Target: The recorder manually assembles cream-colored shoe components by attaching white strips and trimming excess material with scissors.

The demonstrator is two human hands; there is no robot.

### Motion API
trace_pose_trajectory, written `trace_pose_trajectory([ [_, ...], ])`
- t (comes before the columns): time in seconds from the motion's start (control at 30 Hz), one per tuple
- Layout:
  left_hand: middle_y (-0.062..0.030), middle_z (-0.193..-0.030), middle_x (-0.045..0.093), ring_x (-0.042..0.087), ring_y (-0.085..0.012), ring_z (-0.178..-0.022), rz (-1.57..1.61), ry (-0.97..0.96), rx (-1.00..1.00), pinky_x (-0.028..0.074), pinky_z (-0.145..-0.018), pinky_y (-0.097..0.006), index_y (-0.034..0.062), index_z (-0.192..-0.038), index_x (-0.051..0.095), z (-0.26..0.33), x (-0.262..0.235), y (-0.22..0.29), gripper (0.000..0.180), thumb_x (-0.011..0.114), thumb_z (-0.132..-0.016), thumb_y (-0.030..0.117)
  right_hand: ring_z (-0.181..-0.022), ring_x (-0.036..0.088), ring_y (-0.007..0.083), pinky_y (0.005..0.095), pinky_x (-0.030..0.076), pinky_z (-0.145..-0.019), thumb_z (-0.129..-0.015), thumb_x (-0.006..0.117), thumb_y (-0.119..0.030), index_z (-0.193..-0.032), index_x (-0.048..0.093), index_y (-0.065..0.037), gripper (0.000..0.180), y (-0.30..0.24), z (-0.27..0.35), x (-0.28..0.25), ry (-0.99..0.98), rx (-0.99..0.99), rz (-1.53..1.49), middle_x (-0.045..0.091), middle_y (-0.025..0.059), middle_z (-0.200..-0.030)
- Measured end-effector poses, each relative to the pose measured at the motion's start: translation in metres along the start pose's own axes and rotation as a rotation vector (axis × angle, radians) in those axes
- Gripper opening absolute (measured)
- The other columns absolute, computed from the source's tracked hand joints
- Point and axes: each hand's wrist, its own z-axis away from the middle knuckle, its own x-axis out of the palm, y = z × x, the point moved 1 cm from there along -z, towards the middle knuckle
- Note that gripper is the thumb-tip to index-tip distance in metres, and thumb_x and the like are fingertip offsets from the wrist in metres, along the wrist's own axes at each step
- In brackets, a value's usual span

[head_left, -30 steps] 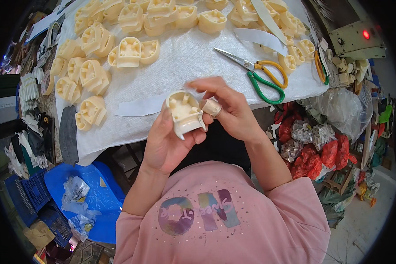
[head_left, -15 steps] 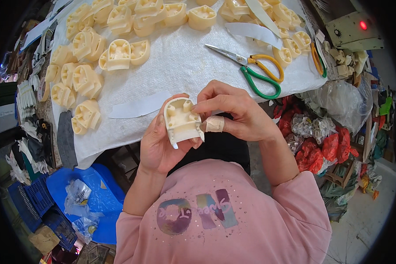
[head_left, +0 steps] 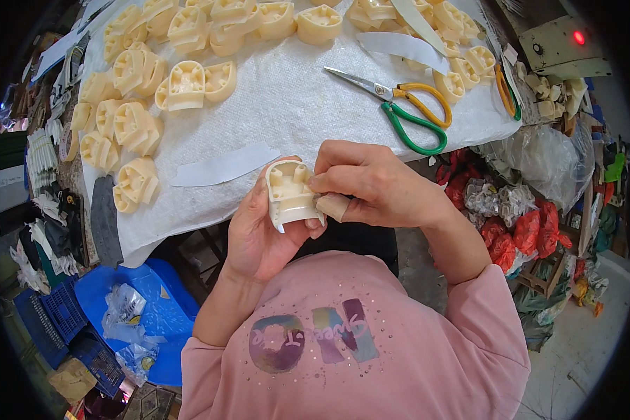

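Close to my body, beyond the table's near edge, my left hand [head_left: 248,241] is closed around a cream plastic part [head_left: 294,214]. The part has a rounded top, a hollow inside with small posts, and a curved lower edge; a sliver of white shows at its lower left corner. My right hand [head_left: 392,185] pinches the part's right edge between fingers and a thumb wrapped in beige tape. What lies under those fingertips is hidden. A white curved strip [head_left: 224,166] lies on the cloth just beyond my left hand.
Scissors with green and yellow handles [head_left: 381,92] lie on the white cloth [head_left: 280,105]. Several similar cream parts [head_left: 138,128] are piled at the left and back. More white strips [head_left: 404,49] rest back right. A blue plastic chair [head_left: 168,318] stands lower left; red bags [head_left: 526,233] lie at right.
My right hand has closed in on the part's right edge, its taped thumb now tucked against it. The part and my left hand have shifted slightly to the right and down.
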Motion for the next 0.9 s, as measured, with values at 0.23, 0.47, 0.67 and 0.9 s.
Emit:
trace_pose_trajectory([
  [0.23, -0.0100, -0.114, 0.052, 0.054, -0.0226, -0.092, -0.021, 0.014, 0.044, 0.045, -0.075, -0.036, 0.0090, -0.131, 0.038, -0.004, -0.003, 0.000, 0.047, 0.046, -0.093, 0.036, -0.074, 0.058, 0.0229, 0.0302, 0.046, -0.062, -0.076, 0.067, -0.010, -0.090, 0.060, -0.004, 0.017, 0.011, 0.004, 0.010, 0.083, -0.043, 0.065, 0.055, 0.0087, -0.084],
  [0.47, -0.0166, -0.112, 0.051, 0.055, -0.0231, -0.086, 0.034, -0.143, 0.031, 0.043, -0.072, -0.034, 0.0077, -0.133, 0.036, -0.006, -0.007, 0.011, 0.048, 0.037, -0.097, 0.039, -0.088, 0.056, 0.0190, 0.0293, 0.046, -0.076, -0.090, 0.055, -0.008, -0.106, 0.058, 0.000, 0.018, 0.024, 0.016, 0.018, 0.237, 0.112, -0.490, 0.060, 0.0083, -0.092],
  [0.67, -0.0201, -0.112, 0.050, 0.055, -0.0229, -0.086, 0.041, -0.158, 0.054, 0.043, -0.072, -0.034, 0.0079, -0.133, 0.035, -0.007, -0.007, 0.012, 0.048, 0.037, -0.097, 0.039, -0.090, 0.055, 0.0172, 0.0288, 0.045, -0.078, -0.087, 0.055, -0.004, -0.105, 0.057, 0.000, 0.018, 0.020, 0.018, 0.018, 0.231, 0.216, -0.474, 0.058, 0.0098, -0.098],
  [0.9, -0.0170, -0.114, 0.051, 0.055, -0.0227, -0.091, 0.031, -0.009, 0.064, 0.045, -0.076, -0.035, 0.0078, -0.133, 0.035, -0.005, -0.003, 0.006, 0.050, 0.042, -0.095, 0.039, -0.077, 0.053, 0.0128, 0.0261, 0.044, -0.067, -0.083, 0.062, -0.006, -0.102, 0.060, -0.003, 0.019, 0.008, 0.006, 0.017, 0.204, 0.305, -0.421, 0.053, 0.0053, -0.085],
])
